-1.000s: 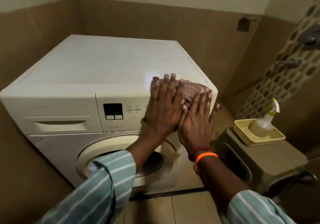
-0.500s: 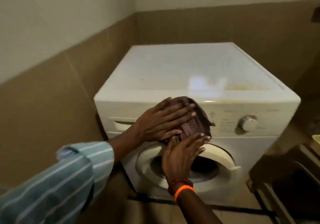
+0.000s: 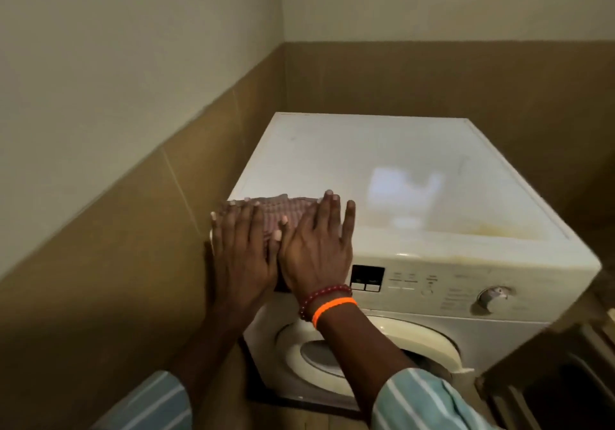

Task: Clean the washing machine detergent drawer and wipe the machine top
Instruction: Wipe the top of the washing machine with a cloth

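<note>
A white front-loading washing machine (image 3: 416,170) stands in a tiled corner. A pinkish ribbed cloth (image 3: 279,211) lies over the front left corner of its top, draped down over the edge. My left hand (image 3: 241,250) and my right hand (image 3: 316,246) press flat on the cloth side by side, fingers straight. The hands and cloth cover the place where the detergent drawer sits, so the drawer is hidden. A yellowish stain (image 3: 492,230) runs along the front right of the top.
The left wall (image 3: 116,213) stands close against the machine's left side. The control panel has a dark display (image 3: 367,276) and a dial (image 3: 492,296). The round door (image 3: 336,353) is below. A dark stool (image 3: 565,379) stands at the right.
The cloth and both hands have moved from the right front corner, down across the front panel, and up onto the left front corner of the top. My view turned left.
</note>
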